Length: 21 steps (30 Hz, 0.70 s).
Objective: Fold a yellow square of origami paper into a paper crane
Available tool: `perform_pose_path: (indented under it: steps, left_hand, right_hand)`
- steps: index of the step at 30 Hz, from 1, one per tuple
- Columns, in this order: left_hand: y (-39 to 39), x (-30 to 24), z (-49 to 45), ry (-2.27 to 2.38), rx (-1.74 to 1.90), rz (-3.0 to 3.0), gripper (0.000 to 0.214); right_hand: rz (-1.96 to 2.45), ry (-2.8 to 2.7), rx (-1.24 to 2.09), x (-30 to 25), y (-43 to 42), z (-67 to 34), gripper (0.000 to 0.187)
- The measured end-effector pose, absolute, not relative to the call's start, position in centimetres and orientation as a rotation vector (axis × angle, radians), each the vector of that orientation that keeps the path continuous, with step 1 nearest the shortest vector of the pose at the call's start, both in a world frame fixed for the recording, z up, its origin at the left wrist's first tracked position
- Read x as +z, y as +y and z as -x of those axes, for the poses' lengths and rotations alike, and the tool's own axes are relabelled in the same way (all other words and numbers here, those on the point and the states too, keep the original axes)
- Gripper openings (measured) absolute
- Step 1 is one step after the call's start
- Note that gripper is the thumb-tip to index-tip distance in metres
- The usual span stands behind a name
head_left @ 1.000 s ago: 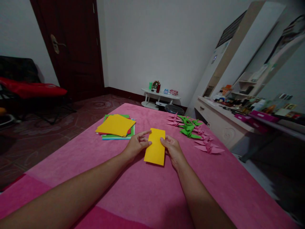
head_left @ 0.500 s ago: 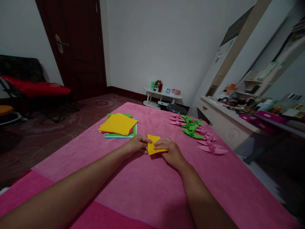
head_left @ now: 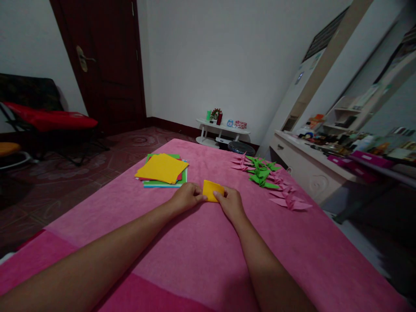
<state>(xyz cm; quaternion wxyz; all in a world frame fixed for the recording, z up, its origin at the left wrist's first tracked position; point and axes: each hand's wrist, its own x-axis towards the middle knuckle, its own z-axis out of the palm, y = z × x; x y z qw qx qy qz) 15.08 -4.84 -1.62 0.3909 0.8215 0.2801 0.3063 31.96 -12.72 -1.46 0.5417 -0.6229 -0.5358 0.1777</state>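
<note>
Between my two hands is a small folded piece of yellow origami paper [head_left: 212, 190], roughly square. My left hand [head_left: 188, 196] pinches its left edge near the lower corner. On the other side, my right hand [head_left: 231, 201] grips the right edge, with the thumb on the face turned to me and the fingers behind. A stack of coloured paper sheets [head_left: 161, 168], yellow on top with red, green and blue edges below, lies to the left beyond my left hand. Folded paper cranes, several green [head_left: 260, 173] and several pink [head_left: 290, 201], sit to the right of my right hand.
A pink cloth [head_left: 182, 255] covers the table. Behind it stands a low white shelf [head_left: 224, 128] with small items. At right is a dresser [head_left: 302, 160] crowded with bottles and boxes. A red folding chair [head_left: 52, 121] and dark door [head_left: 110, 65] are at left.
The yellow paper went from a partly opened, angled shape to a smaller, flatter square. My right hand's fingers moved from across its face to its right edge.
</note>
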Motion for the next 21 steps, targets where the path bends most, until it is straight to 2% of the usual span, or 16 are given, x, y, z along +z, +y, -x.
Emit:
perform_pose_path:
  steps: [4, 10, 21]
  left_hand:
    - [-5.0, -2.0, -15.4, 0.756, 0.861, -2.122, 0.026]
    - [-6.4, -0.5, -15.3, 0.614, 0.955, -2.090, 0.018]
    - [-7.3, 0.8, -15.3, 0.602, 0.961, -1.572, 0.029]
  right_hand:
    - [1.521, -1.215, 0.268, -1.8, -12.2, -32.3, 0.011]
    - [1.209, -0.961, 0.860, -1.2, -12.7, -32.6, 0.027]
    - [1.182, -0.967, 0.882, -1.2, -13.4, -31.9, 0.028]
